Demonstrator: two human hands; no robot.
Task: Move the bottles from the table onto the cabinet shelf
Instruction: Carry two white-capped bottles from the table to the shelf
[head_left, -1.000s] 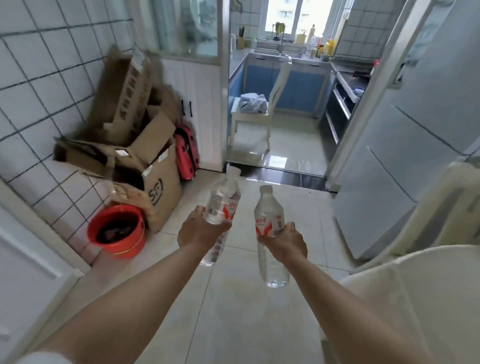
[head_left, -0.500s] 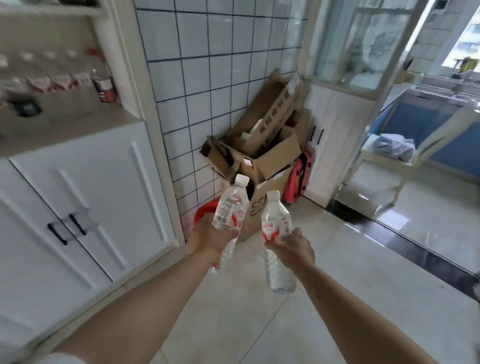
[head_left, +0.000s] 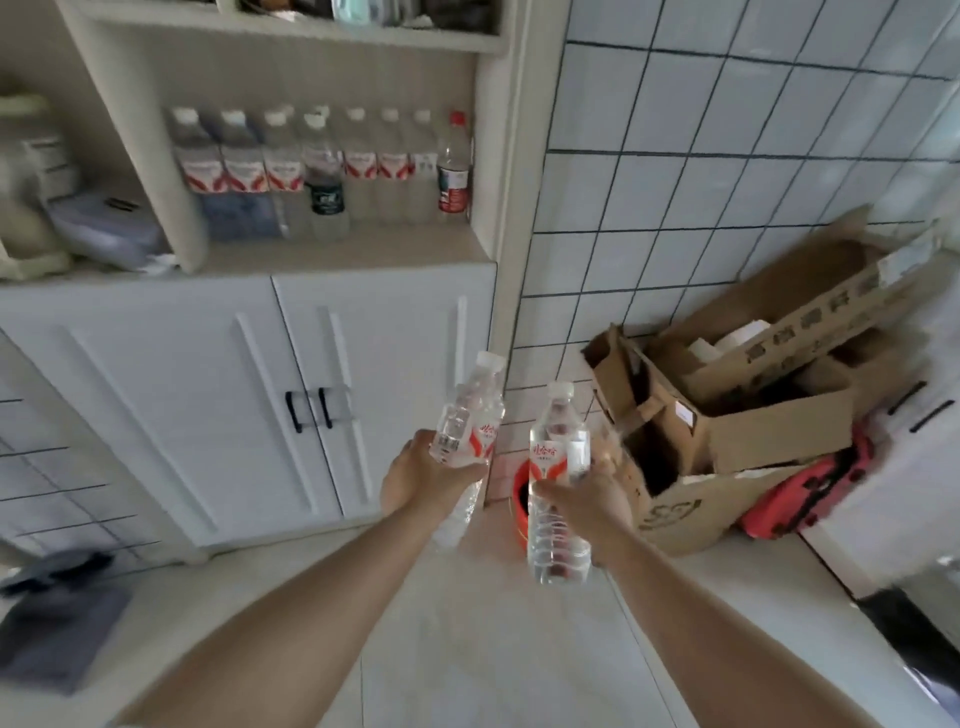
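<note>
Two water bottles sit in the middle of the frame. The left bottle (head_left: 470, 421) tilts right, and the left hand (head_left: 421, 480) wraps around its middle. The right bottle (head_left: 558, 483) stands straight, gripped by the right hand (head_left: 587, 504). The cabinet shelf (head_left: 337, 249), upper left, holds a row of bottles (head_left: 322, 166).

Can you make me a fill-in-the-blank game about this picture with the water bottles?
1. Each hand holds one clear water ____; the left hand grips one and the right hand grips the other.
2. The caps on the two held bottles are ____ in colour.
3. The row of bottles on the cabinet shelf stands ____ the white doors with black handles.
4. The stacked boxes by the tiled wall are made of ____.

Missing words: bottle; white; above; cardboard
</note>
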